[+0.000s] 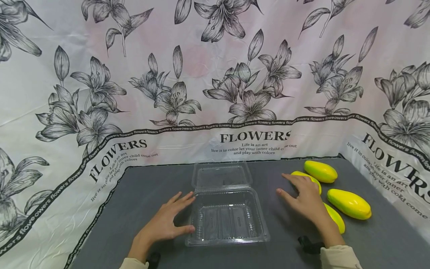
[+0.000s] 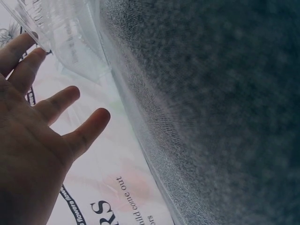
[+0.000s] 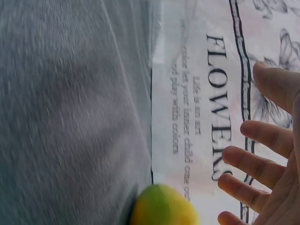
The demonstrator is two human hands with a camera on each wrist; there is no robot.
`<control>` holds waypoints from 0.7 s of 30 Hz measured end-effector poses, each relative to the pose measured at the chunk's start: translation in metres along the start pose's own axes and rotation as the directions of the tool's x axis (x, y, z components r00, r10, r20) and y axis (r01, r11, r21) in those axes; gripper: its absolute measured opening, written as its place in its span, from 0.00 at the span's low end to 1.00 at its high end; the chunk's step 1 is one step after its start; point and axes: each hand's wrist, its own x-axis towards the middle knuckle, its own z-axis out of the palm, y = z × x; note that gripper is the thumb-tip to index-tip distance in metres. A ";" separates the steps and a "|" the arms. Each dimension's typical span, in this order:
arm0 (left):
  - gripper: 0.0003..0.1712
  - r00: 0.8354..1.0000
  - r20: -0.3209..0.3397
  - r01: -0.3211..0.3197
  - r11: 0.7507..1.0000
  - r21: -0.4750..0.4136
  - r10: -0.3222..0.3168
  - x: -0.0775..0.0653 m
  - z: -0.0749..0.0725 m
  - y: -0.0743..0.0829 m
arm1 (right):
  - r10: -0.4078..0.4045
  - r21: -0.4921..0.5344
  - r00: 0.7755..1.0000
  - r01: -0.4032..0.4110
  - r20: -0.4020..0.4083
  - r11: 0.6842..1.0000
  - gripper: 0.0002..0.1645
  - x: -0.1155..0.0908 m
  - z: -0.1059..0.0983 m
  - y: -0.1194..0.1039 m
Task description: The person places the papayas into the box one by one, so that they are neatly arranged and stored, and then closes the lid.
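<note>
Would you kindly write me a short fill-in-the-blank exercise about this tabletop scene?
Exactly ____ yellow fruits lie on the table.
The ____ hand is the one nearer the fruits.
The lid of the clear box is not closed but ____.
The largest printed word on the cloth is ____.

Missing words: four; right; open; FLOWERS.
</note>
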 end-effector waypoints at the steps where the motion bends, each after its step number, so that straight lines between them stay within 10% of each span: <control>1: 0.50 1.000 0.001 0.002 1.000 0.000 -0.002 0.000 0.000 0.000 | 0.004 -0.003 1.000 -0.004 -0.008 1.000 0.37 0.000 -0.003 0.001; 21: 0.51 1.000 -0.002 0.002 1.000 -0.016 -0.002 -0.001 -0.001 0.001 | 0.138 -0.085 0.990 -0.138 -0.009 0.987 0.40 -0.018 -0.057 0.054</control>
